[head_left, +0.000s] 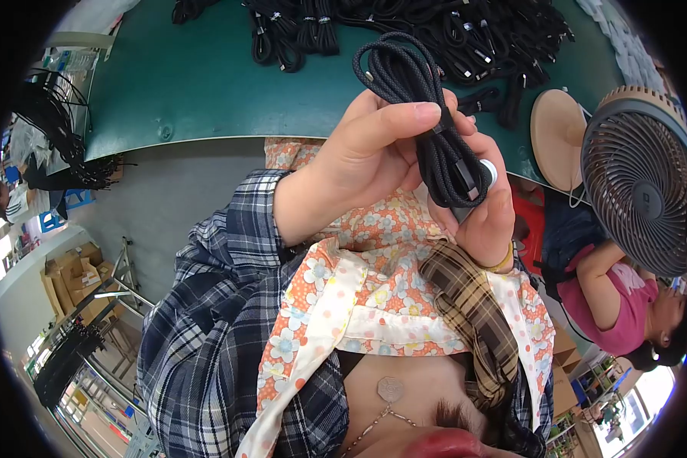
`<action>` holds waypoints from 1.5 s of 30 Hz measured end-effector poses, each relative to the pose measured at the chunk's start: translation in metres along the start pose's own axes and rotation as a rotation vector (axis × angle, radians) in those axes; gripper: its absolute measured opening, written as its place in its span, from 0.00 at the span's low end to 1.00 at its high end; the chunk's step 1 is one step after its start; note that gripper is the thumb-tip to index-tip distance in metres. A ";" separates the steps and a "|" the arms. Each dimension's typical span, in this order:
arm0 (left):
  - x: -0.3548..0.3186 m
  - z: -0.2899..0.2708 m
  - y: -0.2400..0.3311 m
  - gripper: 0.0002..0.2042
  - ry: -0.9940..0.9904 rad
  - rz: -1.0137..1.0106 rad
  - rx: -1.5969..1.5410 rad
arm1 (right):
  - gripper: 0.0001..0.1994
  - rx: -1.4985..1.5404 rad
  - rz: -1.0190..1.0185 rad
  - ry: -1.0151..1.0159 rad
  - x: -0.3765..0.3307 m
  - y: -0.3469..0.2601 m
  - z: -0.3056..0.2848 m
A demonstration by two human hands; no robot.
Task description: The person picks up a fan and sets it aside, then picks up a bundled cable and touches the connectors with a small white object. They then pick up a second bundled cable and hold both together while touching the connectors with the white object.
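A coiled black braided cable, gathered at its middle by a dark band, is held up in front of my chest. My left hand is closed on it, the thumb lying across the band. From the right, my right hand wraps around the coil's lower part. At the lower end of the coil a connector with a metal tip shows. Against my right fingers sits a small round whitish thing that I cannot make out. The fingers behind the coil are partly hidden.
A heap of black cable bundles lies on the green table ahead. A fan with a round tan base stands at the right. Another person in pink sits beyond it. Black cables hang at the left.
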State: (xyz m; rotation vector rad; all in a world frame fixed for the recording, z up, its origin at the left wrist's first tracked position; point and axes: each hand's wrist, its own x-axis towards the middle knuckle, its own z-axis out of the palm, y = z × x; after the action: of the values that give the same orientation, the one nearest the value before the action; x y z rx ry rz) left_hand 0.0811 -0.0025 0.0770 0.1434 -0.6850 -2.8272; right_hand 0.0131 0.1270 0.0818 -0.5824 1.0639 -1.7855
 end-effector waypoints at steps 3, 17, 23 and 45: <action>0.000 -0.001 0.001 0.20 0.008 0.003 0.007 | 0.33 0.001 0.001 -0.008 0.001 -0.001 -0.001; -0.001 0.003 0.005 0.14 0.175 -0.073 0.088 | 0.28 0.011 0.121 0.046 0.004 -0.001 -0.003; 0.003 0.004 -0.001 0.09 0.281 0.002 0.207 | 0.22 -0.009 0.155 0.043 0.007 0.001 -0.008; 0.007 0.008 0.000 0.22 0.215 0.093 0.054 | 0.18 -0.205 0.016 0.244 0.011 0.001 -0.005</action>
State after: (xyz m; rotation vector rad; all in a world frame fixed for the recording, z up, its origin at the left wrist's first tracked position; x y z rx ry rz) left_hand 0.0736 -0.0010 0.0837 0.4074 -0.7000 -2.6543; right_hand 0.0051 0.1187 0.0779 -0.4836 1.4270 -1.7772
